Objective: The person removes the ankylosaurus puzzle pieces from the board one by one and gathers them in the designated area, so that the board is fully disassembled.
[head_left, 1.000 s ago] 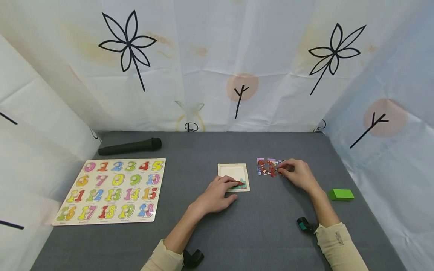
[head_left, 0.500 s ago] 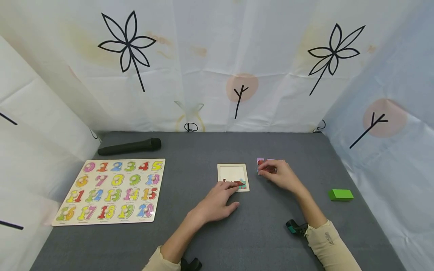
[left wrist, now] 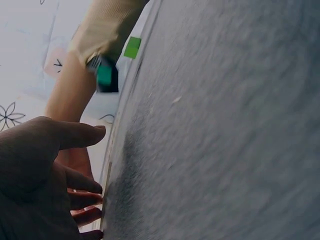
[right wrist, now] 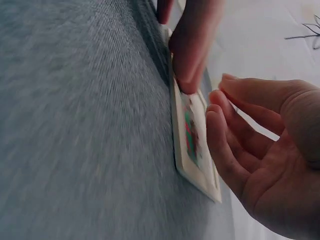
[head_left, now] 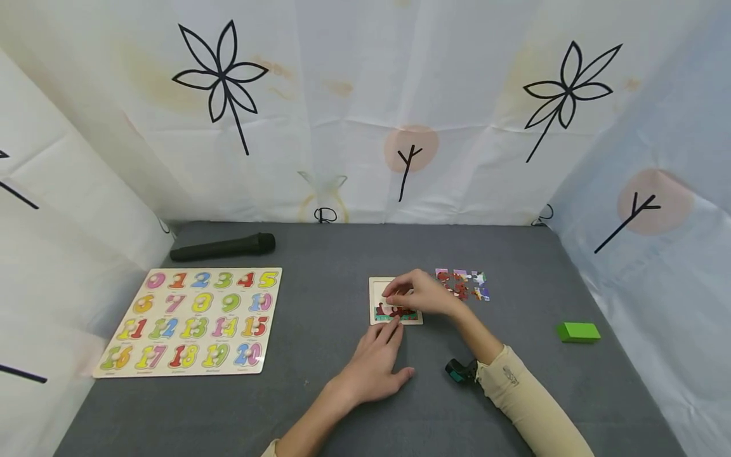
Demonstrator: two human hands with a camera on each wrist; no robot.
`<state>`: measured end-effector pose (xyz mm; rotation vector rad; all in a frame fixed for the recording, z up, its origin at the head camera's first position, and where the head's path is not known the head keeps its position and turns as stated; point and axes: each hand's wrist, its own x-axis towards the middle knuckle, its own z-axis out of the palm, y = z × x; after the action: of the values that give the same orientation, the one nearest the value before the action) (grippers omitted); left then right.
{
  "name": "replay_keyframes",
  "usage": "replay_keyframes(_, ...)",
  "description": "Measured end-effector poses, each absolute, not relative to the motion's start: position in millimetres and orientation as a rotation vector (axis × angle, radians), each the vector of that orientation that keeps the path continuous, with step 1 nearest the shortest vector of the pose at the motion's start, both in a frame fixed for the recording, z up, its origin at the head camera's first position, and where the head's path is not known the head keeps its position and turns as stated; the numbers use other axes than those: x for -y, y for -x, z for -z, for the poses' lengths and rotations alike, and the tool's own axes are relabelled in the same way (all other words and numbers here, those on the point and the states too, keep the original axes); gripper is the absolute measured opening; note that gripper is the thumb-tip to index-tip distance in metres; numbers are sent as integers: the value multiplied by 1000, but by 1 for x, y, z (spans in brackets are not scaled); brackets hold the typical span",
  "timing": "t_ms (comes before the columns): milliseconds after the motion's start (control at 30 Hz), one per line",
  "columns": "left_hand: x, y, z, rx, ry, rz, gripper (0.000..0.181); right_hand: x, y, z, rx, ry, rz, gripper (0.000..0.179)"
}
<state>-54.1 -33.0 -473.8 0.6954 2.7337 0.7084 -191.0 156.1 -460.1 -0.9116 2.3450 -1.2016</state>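
A small square wooden puzzle frame (head_left: 375,287) lies mid-table, with fitted pieces (head_left: 394,312) in red and teal along its near side. Over the frame's upper part, my right hand (head_left: 425,293) pinches a small puzzle piece, mostly hidden by the fingers. Thumb and forefinger meet just above the tray in the right wrist view. My left hand (head_left: 377,365) lies on the near side with fingers extended, fingertips at the frame's front edge. Loose jigsaw pieces (head_left: 460,291), red and purple, lie right of the frame.
A wooden number board (head_left: 188,320) with knobbed numerals covers the left of the grey table. Behind it lies a black microphone (head_left: 223,247). At the right is a green block (head_left: 579,332). White printed curtains (head_left: 485,171) stand around the table.
My right hand has moved left from the loose pieces to over the frame. The left hand has drawn back from the fitted pieces to the frame's near edge.
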Motion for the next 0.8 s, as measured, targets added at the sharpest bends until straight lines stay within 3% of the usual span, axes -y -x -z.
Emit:
replay_keyframes(433,31,47,485,-2659,-623,-831,88,-137,206,468,-2300,874,1086,9)
replay_keyframes(800,32,47,487,-2652,-647,-824,88,-136,203,465,-2214,920,1085,12)
